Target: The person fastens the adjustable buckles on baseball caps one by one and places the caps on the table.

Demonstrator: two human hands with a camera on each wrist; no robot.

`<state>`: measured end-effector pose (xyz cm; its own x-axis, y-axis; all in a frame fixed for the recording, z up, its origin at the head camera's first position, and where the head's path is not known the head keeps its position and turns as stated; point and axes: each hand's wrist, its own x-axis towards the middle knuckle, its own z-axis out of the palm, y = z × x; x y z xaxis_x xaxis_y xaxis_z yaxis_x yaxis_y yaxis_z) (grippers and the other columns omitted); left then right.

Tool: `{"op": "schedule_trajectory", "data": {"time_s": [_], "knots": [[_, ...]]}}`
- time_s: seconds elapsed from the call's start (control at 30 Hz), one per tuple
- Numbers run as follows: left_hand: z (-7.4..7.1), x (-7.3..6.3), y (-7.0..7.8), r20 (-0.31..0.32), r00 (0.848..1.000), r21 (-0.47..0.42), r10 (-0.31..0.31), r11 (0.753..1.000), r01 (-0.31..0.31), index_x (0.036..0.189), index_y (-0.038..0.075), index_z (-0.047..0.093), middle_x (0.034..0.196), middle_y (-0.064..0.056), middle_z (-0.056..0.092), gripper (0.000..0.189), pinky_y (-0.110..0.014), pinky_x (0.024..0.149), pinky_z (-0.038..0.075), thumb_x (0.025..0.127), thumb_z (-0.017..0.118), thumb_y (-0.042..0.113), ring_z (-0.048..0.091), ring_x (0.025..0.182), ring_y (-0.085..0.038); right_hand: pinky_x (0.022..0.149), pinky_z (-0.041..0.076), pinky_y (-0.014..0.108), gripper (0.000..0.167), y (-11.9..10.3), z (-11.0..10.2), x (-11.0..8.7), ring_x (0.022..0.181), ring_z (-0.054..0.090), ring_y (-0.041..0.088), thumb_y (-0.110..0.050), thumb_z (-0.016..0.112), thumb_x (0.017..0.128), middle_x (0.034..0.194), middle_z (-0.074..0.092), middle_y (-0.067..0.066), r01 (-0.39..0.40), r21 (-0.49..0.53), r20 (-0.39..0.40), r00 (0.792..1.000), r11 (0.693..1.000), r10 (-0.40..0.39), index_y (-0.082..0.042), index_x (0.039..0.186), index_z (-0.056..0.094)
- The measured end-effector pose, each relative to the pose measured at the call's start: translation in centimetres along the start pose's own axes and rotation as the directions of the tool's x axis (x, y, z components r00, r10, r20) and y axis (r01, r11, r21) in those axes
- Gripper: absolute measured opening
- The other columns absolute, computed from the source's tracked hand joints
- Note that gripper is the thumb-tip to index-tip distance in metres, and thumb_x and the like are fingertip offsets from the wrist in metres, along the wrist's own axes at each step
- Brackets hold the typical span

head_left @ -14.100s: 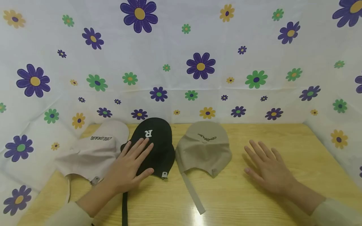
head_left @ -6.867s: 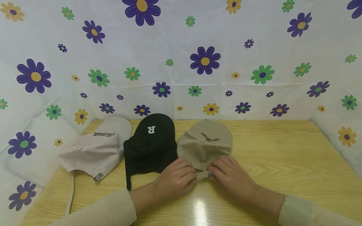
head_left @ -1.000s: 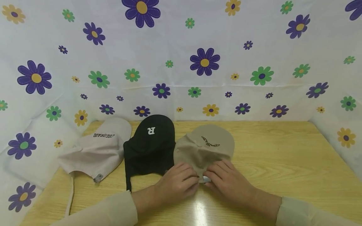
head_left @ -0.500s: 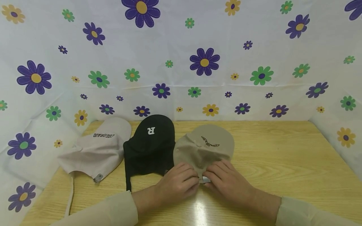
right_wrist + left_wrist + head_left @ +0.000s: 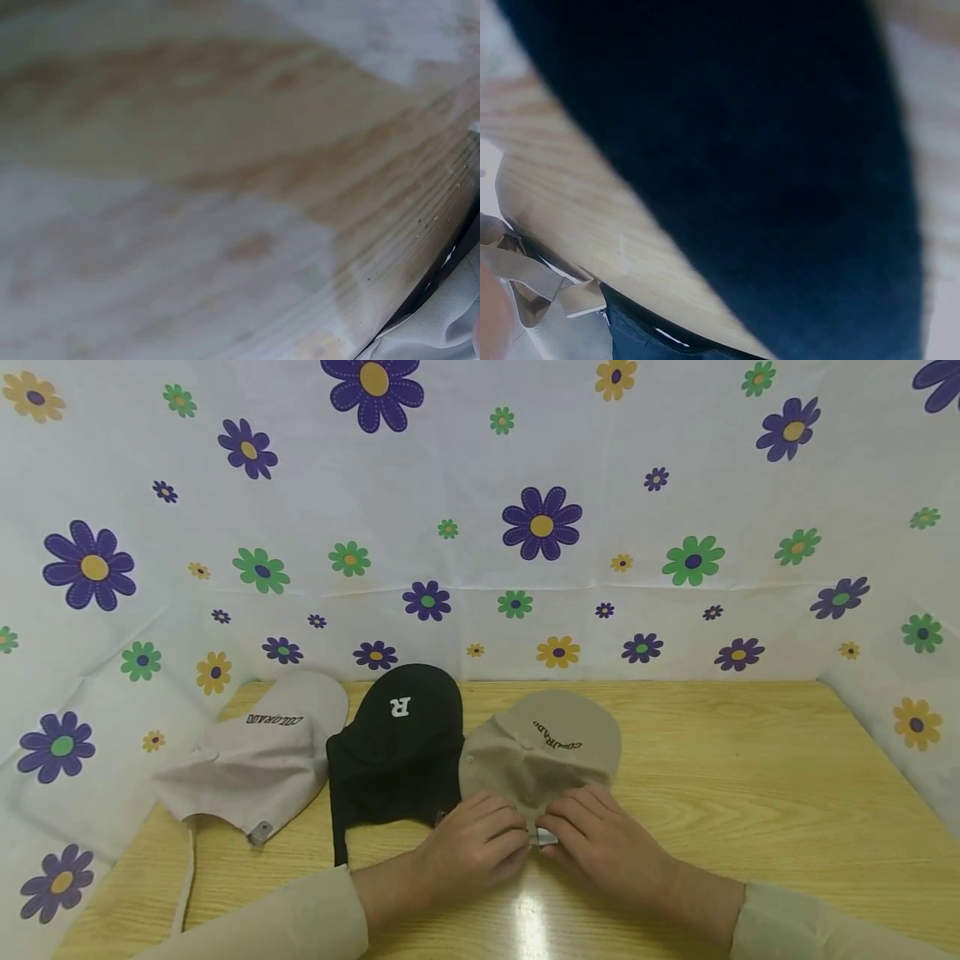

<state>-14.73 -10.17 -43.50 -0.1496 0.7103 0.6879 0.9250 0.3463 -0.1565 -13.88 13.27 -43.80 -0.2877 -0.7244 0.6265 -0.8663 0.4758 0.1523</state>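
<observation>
A beige cap [image 5: 536, 752] with COLORADO lettering lies on the table, its brim away from me. At the cap's near back edge my left hand [image 5: 474, 843] holds the strap end with curled fingers. My right hand [image 5: 611, 843] pinches the same edge beside a shiny metal buckle [image 5: 547, 837], the two hands' fingertips close together. The beige strap [image 5: 529, 270] shows in the left wrist view, looped near a fingertip [image 5: 491, 319]; in the head view the hands mostly hide it. In the right wrist view a bit of pale cap cloth [image 5: 431, 315] appears at the lower right corner.
Left of the beige cap lies a black cap [image 5: 401, 760] with a white R, close against it and partly behind my left hand. A pale pink cap [image 5: 255, 760] lies farther left, its strap [image 5: 186, 877] hanging down. Flowered cloth [image 5: 450, 468] walls surround the wooden table [image 5: 750, 777].
Both hands, spread apart and open 14 seconds ago, have come together and gripped the beige cap's back. Its loose strap is gathered in, and the cap has shifted slightly nearer. The last second shows almost no movement.
</observation>
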Motion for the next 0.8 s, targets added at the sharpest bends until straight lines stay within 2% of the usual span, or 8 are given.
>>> {"op": "schedule_trajectory", "data": {"time_s": [0.13,0.47,0.57,0.8], "knots": [[0.1,0.1,0.0,-0.018,1.000,0.003,0.014,1.000,-0.014,0.080,0.013,0.070,0.086,0.004,0.066,0.006,-0.025,0.078,0.050,0.080,0.073,0.008,0.061,0.083,-0.011,0.094,0.045,0.035,0.031,0.0,0.0,0.0,0.101,0.059,0.021,-0.029,0.047,0.104,0.108,0.063,0.002,-0.003,0.004,0.007,1.000,1.000,0.003,-0.005,0.109,0.066],[0.1,0.2,0.1,-0.028,1.000,-0.016,0.002,1.000,-0.003,0.079,0.013,0.069,0.087,0.004,0.066,0.008,-0.025,0.079,0.050,0.079,0.073,0.007,0.061,0.083,-0.011,0.095,0.045,0.035,0.032,0.1,0.0,0.0,0.102,0.059,0.022,-0.029,0.045,0.105,0.108,0.064,0.003,-0.001,0.011,0.009,1.000,1.000,0.001,-0.005,0.109,0.066],[0.1,0.3,0.3,-0.033,0.999,-0.031,-0.029,0.999,0.028,0.079,0.013,0.069,0.087,0.004,0.066,0.008,-0.025,0.079,0.050,0.079,0.074,0.007,0.061,0.084,-0.011,0.095,0.045,0.035,0.031,0.1,-0.1,0.0,0.103,0.058,0.021,-0.029,0.046,0.105,0.109,0.064,0.003,-0.006,0.019,0.018,1.000,1.000,0.005,-0.005,0.110,0.066],[0.0,0.7,1.4,-0.048,0.987,-0.074,-0.150,0.986,0.147,0.079,0.014,0.069,0.087,0.005,0.065,0.009,-0.025,0.078,0.049,0.077,0.075,0.008,0.058,0.082,-0.011,0.097,0.042,0.036,0.029,0.3,-0.6,-0.3,0.105,0.057,0.021,-0.030,0.046,0.103,0.109,0.062,0.001,-0.024,0.052,0.015,1.000,0.998,0.023,-0.008,0.109,0.065]]}}
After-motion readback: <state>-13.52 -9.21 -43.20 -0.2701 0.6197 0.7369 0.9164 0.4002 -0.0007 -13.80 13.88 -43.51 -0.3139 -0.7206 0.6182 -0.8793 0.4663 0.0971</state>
